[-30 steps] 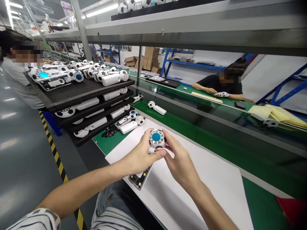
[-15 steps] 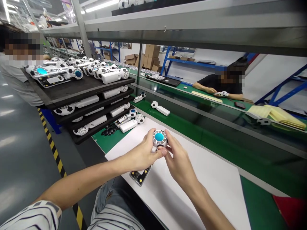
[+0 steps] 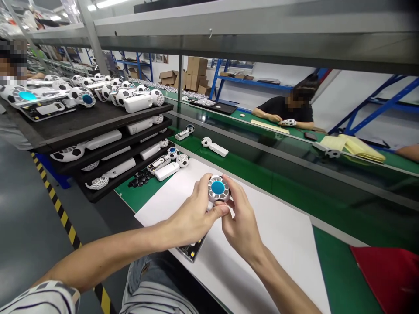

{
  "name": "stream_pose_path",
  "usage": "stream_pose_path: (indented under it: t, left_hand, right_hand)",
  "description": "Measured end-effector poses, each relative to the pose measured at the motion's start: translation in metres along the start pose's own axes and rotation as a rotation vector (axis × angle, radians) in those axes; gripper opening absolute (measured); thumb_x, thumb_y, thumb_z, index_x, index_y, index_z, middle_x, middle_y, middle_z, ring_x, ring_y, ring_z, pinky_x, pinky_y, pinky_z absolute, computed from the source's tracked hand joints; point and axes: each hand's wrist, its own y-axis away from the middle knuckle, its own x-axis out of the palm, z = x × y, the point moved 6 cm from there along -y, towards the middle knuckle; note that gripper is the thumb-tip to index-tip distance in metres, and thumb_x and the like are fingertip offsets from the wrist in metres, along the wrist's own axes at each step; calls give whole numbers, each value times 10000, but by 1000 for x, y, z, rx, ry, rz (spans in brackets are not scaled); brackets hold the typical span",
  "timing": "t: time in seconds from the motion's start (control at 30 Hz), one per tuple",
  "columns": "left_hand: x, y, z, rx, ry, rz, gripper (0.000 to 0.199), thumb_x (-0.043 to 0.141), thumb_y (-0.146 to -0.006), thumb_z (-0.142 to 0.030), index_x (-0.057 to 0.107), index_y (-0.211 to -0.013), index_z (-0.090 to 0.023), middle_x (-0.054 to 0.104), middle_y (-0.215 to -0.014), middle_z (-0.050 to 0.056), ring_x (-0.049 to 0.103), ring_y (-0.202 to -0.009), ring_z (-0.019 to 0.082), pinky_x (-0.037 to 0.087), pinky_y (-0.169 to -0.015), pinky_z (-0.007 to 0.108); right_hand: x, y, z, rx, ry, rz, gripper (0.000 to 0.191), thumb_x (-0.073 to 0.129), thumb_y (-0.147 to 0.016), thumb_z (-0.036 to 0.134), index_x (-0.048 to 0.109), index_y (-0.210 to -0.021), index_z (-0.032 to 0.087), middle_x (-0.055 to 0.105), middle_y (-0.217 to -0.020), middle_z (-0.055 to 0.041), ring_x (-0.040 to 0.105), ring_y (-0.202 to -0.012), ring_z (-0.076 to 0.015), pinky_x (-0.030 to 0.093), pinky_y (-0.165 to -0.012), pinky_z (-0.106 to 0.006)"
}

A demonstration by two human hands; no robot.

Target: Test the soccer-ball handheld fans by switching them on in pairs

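A round white soccer-ball-patterned piece (image 3: 218, 188) with a blue centre is held above the white sheet (image 3: 281, 235). My left hand (image 3: 196, 209) grips its left side, thumb along the lower edge. On the right side, the fingers of my right hand (image 3: 240, 218) close round it. Below my left hand a clear-edged circuit board part (image 3: 192, 253) with yellow squares shows, mostly hidden by the hand and wrist; it seems joined to the ball piece, but the link is hidden.
Stacked black trays (image 3: 108, 124) with ball-headed devices stand at the left. White devices (image 3: 167, 171) and small black pieces (image 3: 140, 179) lie beyond the sheet. A red cloth (image 3: 386, 270) is at right. A person (image 3: 288, 104) sits across the green belt.
The view has turned a little to the right, so the trays and belt sit further left and more red cloth shows. Both hands keep their hold on the ball piece.
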Motion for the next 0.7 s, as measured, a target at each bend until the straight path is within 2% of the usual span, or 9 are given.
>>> stream_pose_path:
  t: [0.1,0.2,0.3,0.43,0.5,0.57,0.63,0.7]
  left_hand:
    - [2,-3,-3,29,-4,-6,593,596,-920,-308,311,-1434,-237,489,-1331,126,521,-1213,260,416,-1045,424]
    - [4,-8,-3,56,55,14,640,625,-915,-339,278,-1444,-238,469,-1386,116,495,-1254,248,395,-1073,401]
    - [7,-13,-2,15,214,101,708,675,-885,-342,253,-1439,-209,507,-1362,120,533,-1214,238,402,-1068,389]
    - [7,-11,-4,-48,394,193,839,714,-865,-307,151,-1480,-221,524,-1374,125,530,-1263,220,373,-1112,372]
    - [3,-8,-4,-73,434,187,915,754,-833,-289,123,-1494,-271,485,-1417,118,540,-1263,213,391,-1105,362]
    - [1,-5,-1,-141,488,172,911,786,-798,-283,173,-1472,-309,491,-1393,111,629,-1130,215,483,-1004,373]
    - [7,-1,2,-230,573,225,741,751,-827,-351,278,-1392,-270,580,-1227,108,704,-880,211,567,-792,375]
    - [17,4,1,-266,670,303,515,663,-884,-432,360,-1238,-210,624,-1019,76,691,-662,187,568,-599,341]
  right_hand:
    - [-8,-4,3,-19,-16,-35,568,466,-953,118,374,-1485,297,469,-1427,-103,496,-1285,-258,526,-1010,-457]
    - [-13,-9,0,5,-84,27,543,498,-970,158,398,-1479,320,451,-1448,-82,474,-1314,-241,543,-996,-408]
    - [-14,-12,-9,93,-193,99,538,560,-977,242,409,-1482,349,443,-1467,-58,471,-1324,-224,558,-981,-355]
    - [-14,-13,-12,137,-207,75,578,615,-963,336,396,-1498,337,466,-1459,-67,519,-1275,-236,559,-970,-361]
    - [-14,-13,-8,127,-197,45,569,573,-985,352,370,-1516,322,462,-1467,-77,524,-1270,-249,545,-986,-388]
    - [-15,-14,-5,140,-218,-9,563,510,-1013,370,322,-1540,313,452,-1489,-77,510,-1297,-262,522,-1023,-416]
    - [-17,-16,-3,180,-250,-52,573,459,-1027,399,274,-1562,306,430,-1517,-73,505,-1310,-278,534,-1010,-425]
    - [-19,-20,-1,223,-272,-56,584,430,-1028,438,261,-1570,304,404,-1539,-72,562,-1242,-288,594,-895,-401]
